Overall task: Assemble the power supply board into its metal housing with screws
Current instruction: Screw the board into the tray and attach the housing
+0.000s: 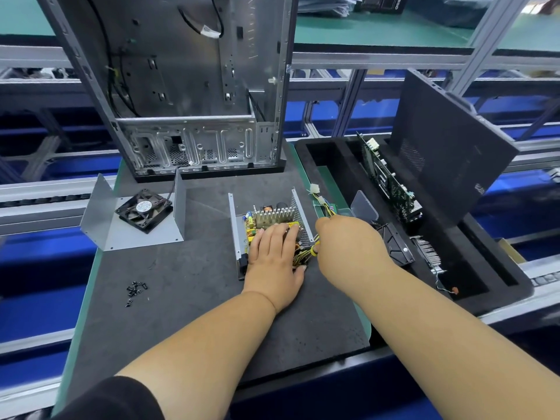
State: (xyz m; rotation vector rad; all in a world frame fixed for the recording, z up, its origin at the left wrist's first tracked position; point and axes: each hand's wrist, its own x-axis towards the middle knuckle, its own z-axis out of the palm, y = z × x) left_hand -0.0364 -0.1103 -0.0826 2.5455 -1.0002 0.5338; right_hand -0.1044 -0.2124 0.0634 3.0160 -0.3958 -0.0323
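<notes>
The power supply board, yellow with finned heat sinks, lies inside its open metal housing on the dark mat. My left hand rests flat on the board, fingers straight. My right hand is just right of the housing and holds the bundle of yellow and black wires that leads from the board to a white connector. A small heap of black screws lies on the mat at the left.
A grey metal cover holding a black fan sits left of the housing. An open computer case stands behind. A black foam tray on the right holds circuit boards and a dark panel.
</notes>
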